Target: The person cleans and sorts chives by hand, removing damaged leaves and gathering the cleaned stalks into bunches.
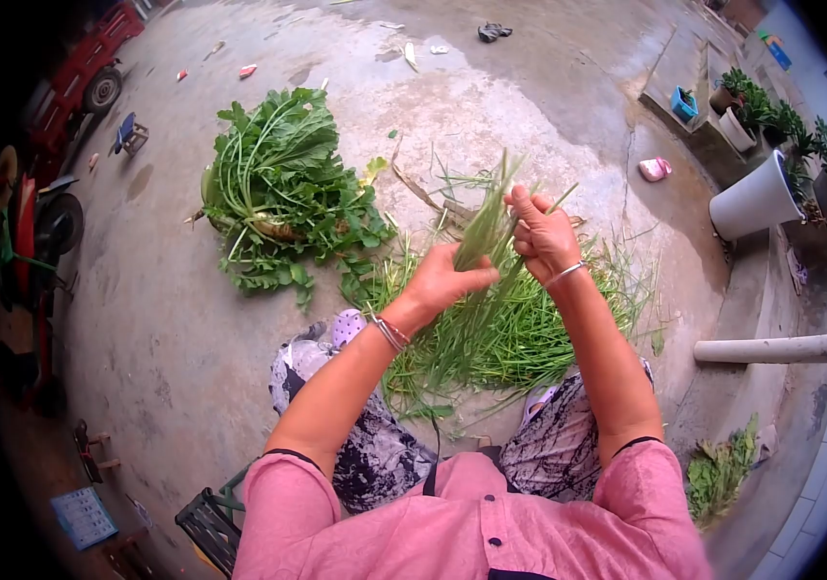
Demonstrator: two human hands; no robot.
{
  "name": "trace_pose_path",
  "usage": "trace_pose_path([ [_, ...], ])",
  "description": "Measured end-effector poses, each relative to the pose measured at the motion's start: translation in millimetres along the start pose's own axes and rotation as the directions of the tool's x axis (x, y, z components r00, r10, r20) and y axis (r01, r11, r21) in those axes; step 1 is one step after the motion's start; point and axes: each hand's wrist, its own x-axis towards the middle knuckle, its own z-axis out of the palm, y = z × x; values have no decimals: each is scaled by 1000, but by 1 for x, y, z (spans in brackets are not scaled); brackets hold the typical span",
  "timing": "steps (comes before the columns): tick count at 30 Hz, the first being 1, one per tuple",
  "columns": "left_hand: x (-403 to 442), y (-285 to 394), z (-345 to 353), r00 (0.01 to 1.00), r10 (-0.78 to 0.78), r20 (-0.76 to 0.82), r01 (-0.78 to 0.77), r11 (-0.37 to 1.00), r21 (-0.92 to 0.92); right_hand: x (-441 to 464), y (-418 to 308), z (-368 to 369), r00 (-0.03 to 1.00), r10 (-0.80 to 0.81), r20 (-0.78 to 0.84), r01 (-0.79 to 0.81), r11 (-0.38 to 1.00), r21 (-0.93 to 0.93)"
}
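My left hand [443, 287] is closed around a bunch of long, thin green stalks [484, 235] that look like garlic chives; their tips point up and away from me. Just to its right, my right hand [541, 232] has its fingers curled in a pinch, with a thin stalk [562, 199] sticking out past them. Below both hands, a loose heap of the same chives [530, 333] spreads over the concrete between my feet. What lies inside the right fingers is partly hidden.
Large leafy radishes [283, 188] lie on the concrete at the left. A white planter [757, 196], potted plants [762, 106] and a white pipe [764, 350] line the right side. A red vehicle [75, 72] stands at far left, and wilted greens [720, 469] lie lower right.
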Motion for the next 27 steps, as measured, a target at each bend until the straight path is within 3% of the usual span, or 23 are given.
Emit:
trace_pose_path([
  [2,-2,7,-3,986,-167,9,166,969,-181,-4,-5,1,998,43,45,-43,999,0],
  [5,-2,3,-9,983,-184,13,180,938,-298,-5,-6,-7,947,134,292,-79,978,-192],
  [9,-7,10,-15,984,-180,10,172,923,-344,-4,-4,-13,937,75,341,73,913,-402],
  [11,-9,13,-18,978,-203,-49,178,933,-313,-7,-10,-13,939,14,343,208,772,-600],
  [14,-9,12,-25,982,-180,-62,159,955,-251,-10,-18,-15,945,60,323,202,671,-714],
  [18,-10,5,-31,985,-156,-72,139,970,-199,-2,-16,-29,942,72,327,197,670,-715],
  [21,-12,3,-34,988,-144,-48,135,980,-144,5,-15,-39,927,-25,373,304,632,-713],
  [23,-15,8,-33,989,-131,-70,119,981,-153,6,-24,-46,978,-125,168,206,710,-673],
  [25,-16,6,-38,983,-148,-113,130,980,-151,16,-33,-66,983,-172,59,181,903,-389],
  [26,-16,4,-42,974,-164,-154,141,978,-154,25,-33,-82,978,-204,46,209,956,-207],
  [27,-16,0,-47,963,-180,-200,150,976,-157,25,-38,-83,966,-254,41,258,956,-139],
])
